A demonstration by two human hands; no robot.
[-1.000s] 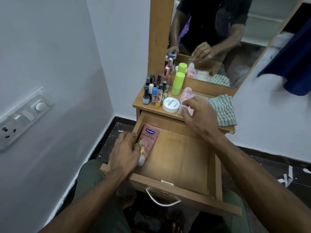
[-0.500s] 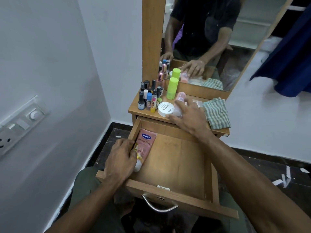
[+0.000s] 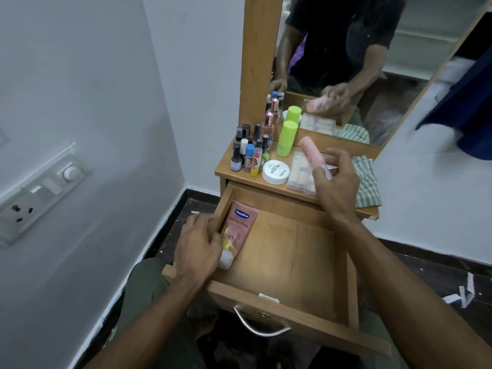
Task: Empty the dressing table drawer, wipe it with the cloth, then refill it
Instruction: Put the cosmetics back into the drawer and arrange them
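While the left hand (image 3: 198, 242) grips the Vaseline tube (image 3: 237, 231) lying in the open drawer (image 3: 290, 251) and the right hand (image 3: 336, 179) pinches a pink bottle (image 3: 312, 153) above the tabletop (image 3: 226, 173), refilling appears barely begun, the striped cloth (image 3: 368, 182) set aside.

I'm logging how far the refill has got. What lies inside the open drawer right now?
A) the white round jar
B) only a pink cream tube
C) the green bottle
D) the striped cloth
B: a pink cream tube lies along the left wall of the drawer, with the left hand on it; nothing else shows inside.
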